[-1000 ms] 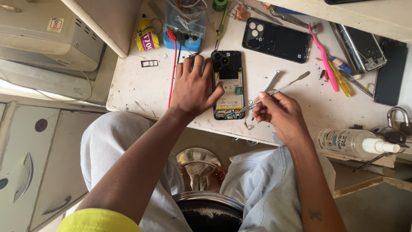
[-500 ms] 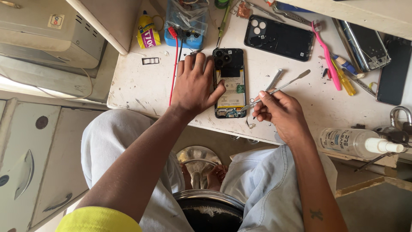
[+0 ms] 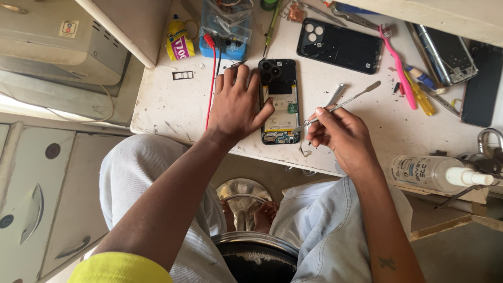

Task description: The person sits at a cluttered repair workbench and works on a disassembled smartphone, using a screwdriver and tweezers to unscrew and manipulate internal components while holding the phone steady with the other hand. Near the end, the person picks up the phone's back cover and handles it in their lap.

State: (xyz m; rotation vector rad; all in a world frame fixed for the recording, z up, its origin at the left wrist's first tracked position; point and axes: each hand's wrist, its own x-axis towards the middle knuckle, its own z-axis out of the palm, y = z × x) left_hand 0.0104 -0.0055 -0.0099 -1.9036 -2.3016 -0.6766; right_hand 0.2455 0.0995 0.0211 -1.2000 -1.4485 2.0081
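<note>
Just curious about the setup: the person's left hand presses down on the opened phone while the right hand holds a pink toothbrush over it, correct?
Not quite. The head view shows the right hand holding a thin metal pry tool, not the pink toothbrush, which lies untouched further back on the table. The rest stands: the left hand presses on the opened phone.

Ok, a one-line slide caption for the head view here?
Left hand steadies an opened phone on a white bench while the right hand holds a thin metal spudger at its edge.

The opened phone (image 3: 280,102) lies on the table (image 3: 173,110), between both hands.
</note>
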